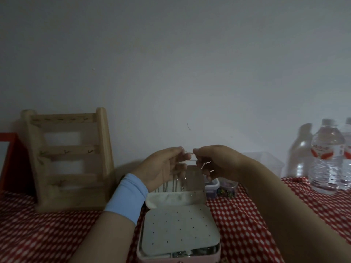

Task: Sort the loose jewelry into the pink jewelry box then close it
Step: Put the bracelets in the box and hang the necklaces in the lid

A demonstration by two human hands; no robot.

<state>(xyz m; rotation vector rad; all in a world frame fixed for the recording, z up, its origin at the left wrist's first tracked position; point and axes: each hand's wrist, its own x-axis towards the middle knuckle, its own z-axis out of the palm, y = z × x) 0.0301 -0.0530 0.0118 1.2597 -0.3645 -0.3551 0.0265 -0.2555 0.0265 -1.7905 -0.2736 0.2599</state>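
Above the open pink jewelry box (141,250), which sits at six o'clock on the red-and-white tablecloth (245,215), my left hand (165,168) and right hand (216,160) meet. Each pinches one end of a thin strand of jewelry (189,153), too fine for me to tell its kind. Chains (171,184) hang inside the raised lid (195,179) just below my fingers, with a wooden jewelry stand (70,160) at nine o'clock of the box, small plastic containers (227,187) at one o'clock and water bottles (326,158) at two o'clock.
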